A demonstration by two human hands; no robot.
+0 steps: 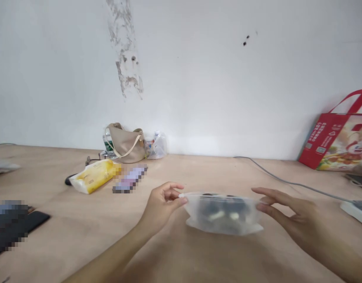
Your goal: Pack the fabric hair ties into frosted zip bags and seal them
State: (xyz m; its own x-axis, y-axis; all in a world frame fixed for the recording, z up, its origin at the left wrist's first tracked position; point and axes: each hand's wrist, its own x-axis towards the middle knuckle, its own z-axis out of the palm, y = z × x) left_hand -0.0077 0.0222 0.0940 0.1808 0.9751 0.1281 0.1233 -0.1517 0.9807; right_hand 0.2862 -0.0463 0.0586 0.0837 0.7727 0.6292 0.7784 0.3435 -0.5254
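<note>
A frosted zip bag [223, 226] stands on the table in front of me, its zip edge at the top. Dark contents with two pale patches show dimly through the plastic; what they are I cannot make out. My left hand [166, 200] is closed at the bag's upper left corner, thumb and fingers pinching the white end of the zip. At the upper right corner, my right hand [289, 212] holds the bag's edge by the thumb and a finger partly hidden behind it, while the index finger sticks out above.
Left of the bag lie a yellow tissue pack [95, 175] and a phone [130, 179]. Along the wall stand a beige handbag [127, 145], a small plastic bag [157, 145] and a red shopping bag [331, 137]. A grey cable [275, 179] runs to a white power strip [356, 212].
</note>
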